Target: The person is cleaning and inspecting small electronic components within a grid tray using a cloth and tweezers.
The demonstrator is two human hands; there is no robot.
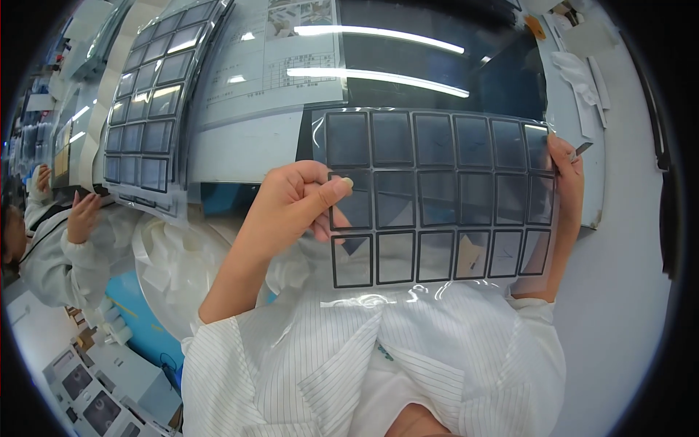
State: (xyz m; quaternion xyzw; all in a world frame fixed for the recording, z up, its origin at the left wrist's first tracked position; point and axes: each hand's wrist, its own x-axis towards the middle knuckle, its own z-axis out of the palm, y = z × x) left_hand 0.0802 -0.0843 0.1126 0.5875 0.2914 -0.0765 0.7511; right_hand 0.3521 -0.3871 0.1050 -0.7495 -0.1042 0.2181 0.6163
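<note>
Worktable: a pale grey bench top (626,240) runs down the right of the frame, with a glossy dark panel (437,65) at upper centre that mirrors two strip lights.
Second sheet: a clear plastic sheet of dark rectangular frames in rows (145,109) stands tilted at upper left, apart from the one in hand.
Held sheet: a clear flexible plastic film carrying three rows of black-edged rectangular windows (437,197) fills the middle of the frame, held up off the bench between both hands, its lower edge curling over the white striped sleeves (378,364).
Co-worker: a person in a white coat (51,247) sits at the left edge, hands raised near the second sheet.
Left hand (295,207): in front of the film's left side, thumb and forefinger pinched narrow on the left-most window of the middle row; whether a piece is lifted I cannot tell.
Right hand (566,186): fingers closed over the film's right edge, steadying it.
Step in hand: seemingly picking at or peeling one window from the film, or checking it.
Next move calls for: a fine fingertip pull at that window's corner while the right hand keeps the film taut, judged from the pinch.
</note>
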